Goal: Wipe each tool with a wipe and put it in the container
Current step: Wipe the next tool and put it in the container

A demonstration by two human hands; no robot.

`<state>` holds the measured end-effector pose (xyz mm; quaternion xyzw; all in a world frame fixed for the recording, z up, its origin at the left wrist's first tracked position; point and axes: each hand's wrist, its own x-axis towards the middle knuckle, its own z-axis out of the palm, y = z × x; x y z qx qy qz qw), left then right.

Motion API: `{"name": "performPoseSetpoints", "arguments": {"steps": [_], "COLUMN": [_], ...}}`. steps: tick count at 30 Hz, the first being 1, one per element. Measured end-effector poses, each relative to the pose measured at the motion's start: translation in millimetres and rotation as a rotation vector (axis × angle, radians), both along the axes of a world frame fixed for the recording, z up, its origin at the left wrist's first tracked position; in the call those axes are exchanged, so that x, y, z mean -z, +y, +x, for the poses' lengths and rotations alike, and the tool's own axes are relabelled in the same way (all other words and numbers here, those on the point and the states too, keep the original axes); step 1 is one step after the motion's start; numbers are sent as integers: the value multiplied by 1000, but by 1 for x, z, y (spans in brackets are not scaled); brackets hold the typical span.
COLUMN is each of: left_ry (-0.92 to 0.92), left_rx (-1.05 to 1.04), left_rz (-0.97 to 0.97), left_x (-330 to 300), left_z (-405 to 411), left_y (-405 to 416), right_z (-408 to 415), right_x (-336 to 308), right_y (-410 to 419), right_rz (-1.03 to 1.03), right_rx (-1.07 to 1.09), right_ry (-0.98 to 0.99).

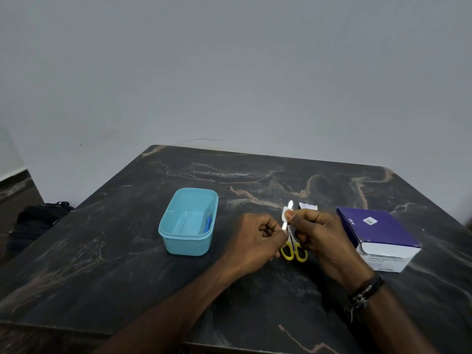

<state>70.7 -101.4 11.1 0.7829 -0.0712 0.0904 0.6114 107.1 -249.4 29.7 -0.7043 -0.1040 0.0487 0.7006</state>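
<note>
I am looking down from a head camera at a dark marbled counter [127, 251] set against a pale wall. Both hands are meeting over the middle of it. My left hand [258, 241] is curling its fingers round the lower end of a slim white tool [288, 215], which is pointing up and away from me. My right hand [319, 233] is pinching a small white wipe [285, 212] against the tool's upper part with thumb and forefinger, so each grip is clenched on something. I judge that the wiping step is under way.

A pair of yellow-handled scissors [293, 249] is lying on the counter directly beneath the hands, apparently waiting its turn. To the left, well apart, a light blue container [189, 241] is standing open with one blue-handled tool [209, 224] already lying inside by its right wall. To the right sits a purple and white box of alcohol swabs [380, 233], and a torn white wrapper [309, 206] is lying just beyond the hands.

The next move calls for drawing the wipe along the tool's length, then carrying the tool leftward into the container.
</note>
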Motion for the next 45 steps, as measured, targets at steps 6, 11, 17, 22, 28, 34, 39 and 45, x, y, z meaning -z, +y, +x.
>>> {"name": "performPoseSetpoints", "arguments": {"steps": [6,11,17,22,28,34,39,45], "left_ry": [-16,7,1,-28,-11,37,11,-12], "left_rx": [-13,49,33,4,24,94,34,4], "left_rz": [-11,34,9,-9,2,42,12,-16], "left_x": [0,-2,-4,-4,-3,-3,-4,-2], "left_z": [1,-1,-3,-2,-1,-3,-3,-1], "left_y": [2,1,-2,1,1,-1,0,1], "right_z": [-1,0,2,1,2,6,4,2], "right_x": [-1,-2,0,1,2,2,4,5], "right_y": [0,0,-2,-1,0,-4,0,-1], "right_rz": [-45,52,65,-2,6,75,34,-42], "right_rx": [-18,97,53,-41,18,152,26,-35], "right_ry": [-1,-17,-8,-20,-21,-34,-6,-19]}}
